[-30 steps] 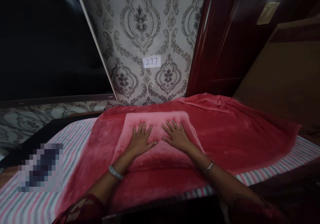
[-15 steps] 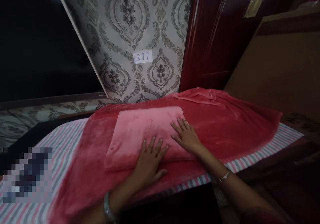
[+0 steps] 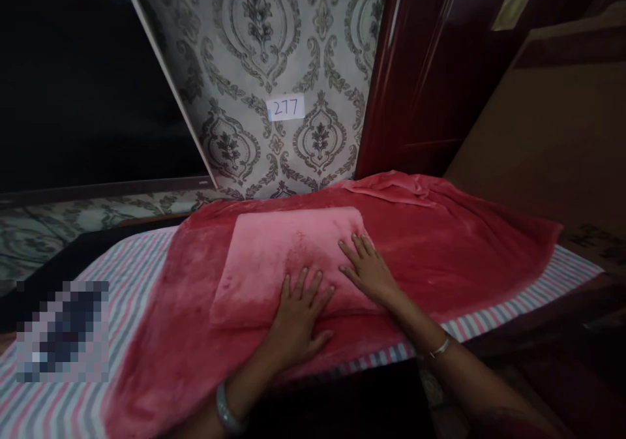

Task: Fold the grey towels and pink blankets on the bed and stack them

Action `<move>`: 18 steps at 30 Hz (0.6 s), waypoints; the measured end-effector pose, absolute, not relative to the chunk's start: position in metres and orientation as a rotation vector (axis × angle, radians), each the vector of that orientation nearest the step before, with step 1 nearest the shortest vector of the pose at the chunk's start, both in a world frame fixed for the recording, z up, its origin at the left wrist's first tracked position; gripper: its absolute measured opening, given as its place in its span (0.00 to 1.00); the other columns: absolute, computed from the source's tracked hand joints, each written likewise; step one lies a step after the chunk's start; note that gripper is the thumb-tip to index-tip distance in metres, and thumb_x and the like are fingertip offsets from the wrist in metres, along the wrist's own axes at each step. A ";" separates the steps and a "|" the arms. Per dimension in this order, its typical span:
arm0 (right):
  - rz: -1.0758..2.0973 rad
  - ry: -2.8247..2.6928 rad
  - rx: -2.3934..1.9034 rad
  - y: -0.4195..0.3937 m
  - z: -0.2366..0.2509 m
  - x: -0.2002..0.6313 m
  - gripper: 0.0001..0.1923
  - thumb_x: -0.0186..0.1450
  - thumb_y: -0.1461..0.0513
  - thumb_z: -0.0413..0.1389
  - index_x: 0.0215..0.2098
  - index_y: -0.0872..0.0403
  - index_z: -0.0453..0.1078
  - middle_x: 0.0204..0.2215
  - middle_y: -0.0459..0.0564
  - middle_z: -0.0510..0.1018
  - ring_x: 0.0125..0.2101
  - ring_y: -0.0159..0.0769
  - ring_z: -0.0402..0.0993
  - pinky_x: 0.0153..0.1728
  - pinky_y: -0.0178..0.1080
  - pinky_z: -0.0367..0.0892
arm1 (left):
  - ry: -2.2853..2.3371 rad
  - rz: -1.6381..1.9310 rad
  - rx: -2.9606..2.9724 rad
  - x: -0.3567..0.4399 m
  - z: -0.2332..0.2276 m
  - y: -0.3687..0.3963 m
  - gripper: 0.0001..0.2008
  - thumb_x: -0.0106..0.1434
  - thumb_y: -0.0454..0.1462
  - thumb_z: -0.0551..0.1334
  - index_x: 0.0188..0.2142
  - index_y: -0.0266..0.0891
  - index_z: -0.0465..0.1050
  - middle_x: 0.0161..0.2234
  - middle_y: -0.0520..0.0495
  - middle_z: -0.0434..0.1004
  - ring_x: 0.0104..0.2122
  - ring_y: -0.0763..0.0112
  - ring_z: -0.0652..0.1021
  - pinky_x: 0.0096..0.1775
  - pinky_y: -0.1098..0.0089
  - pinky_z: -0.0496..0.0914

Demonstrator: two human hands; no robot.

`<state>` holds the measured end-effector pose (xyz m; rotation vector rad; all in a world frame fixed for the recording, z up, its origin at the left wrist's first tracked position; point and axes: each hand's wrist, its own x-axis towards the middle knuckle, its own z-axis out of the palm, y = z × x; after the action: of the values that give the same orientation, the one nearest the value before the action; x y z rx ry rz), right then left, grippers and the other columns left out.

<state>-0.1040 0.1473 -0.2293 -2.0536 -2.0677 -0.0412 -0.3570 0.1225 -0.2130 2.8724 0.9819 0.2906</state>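
Here both hands lie flat, fingers spread, gripping nothing: the left hand (image 3: 297, 318) on the near edge of the folded pink pad (image 3: 288, 256), the right hand (image 3: 369, 271) on its right corner, atop the red blanket (image 3: 440, 243).

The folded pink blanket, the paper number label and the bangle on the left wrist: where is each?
folded pink blanket (image 3: 274, 256), head view, on its flat top.
paper number label (image 3: 285, 107), head view, on the written digits.
bangle (image 3: 225, 410), head view, on the band at the left wrist.
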 end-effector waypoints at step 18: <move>-0.052 -1.890 -2.221 0.236 -0.187 -0.136 0.33 0.75 0.47 0.40 0.72 0.54 0.54 0.71 0.64 0.52 0.71 0.53 0.46 0.67 0.60 0.42 | 1.974 0.125 2.380 -0.395 -0.159 0.286 0.35 0.71 0.53 0.46 0.72 0.39 0.51 0.74 0.35 0.42 0.72 0.43 0.45 0.65 0.39 0.52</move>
<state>-0.1363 0.2359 -0.1867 -2.2207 -1.8905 -0.0521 -0.3947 0.2858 -0.1590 2.3798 1.9738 0.1249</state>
